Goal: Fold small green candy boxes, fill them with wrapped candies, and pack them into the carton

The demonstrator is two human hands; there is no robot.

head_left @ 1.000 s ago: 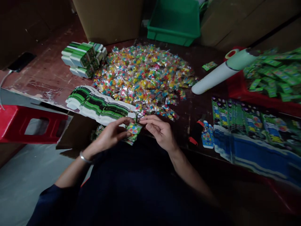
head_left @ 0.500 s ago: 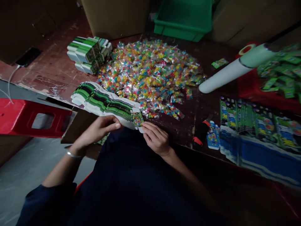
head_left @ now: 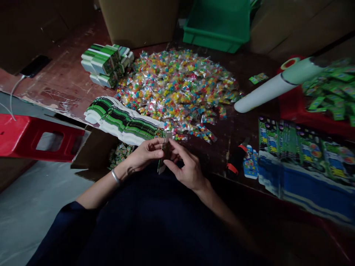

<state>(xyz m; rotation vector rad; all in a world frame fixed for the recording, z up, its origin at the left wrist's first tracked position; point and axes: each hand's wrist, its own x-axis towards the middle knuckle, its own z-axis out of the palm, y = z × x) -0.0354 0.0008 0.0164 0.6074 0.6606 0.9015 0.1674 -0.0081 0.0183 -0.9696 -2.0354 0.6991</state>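
l hand [head_left: 144, 155] part-curled, pinching small box [head_left: 165, 149]; r hand [head_left: 186, 168] more open, thumb + index on box too, prob to steady thin sides. box edge-on btwn hands, by near edge of counter [head_left: 66, 87]. flat stack [head_left: 130, 125] fanned close by, prob for easy pickup; candy bags [head_left: 177, 85] heaped behind, w/in reach. pouches [head_left: 316, 147] have lettering, too blurry to read.
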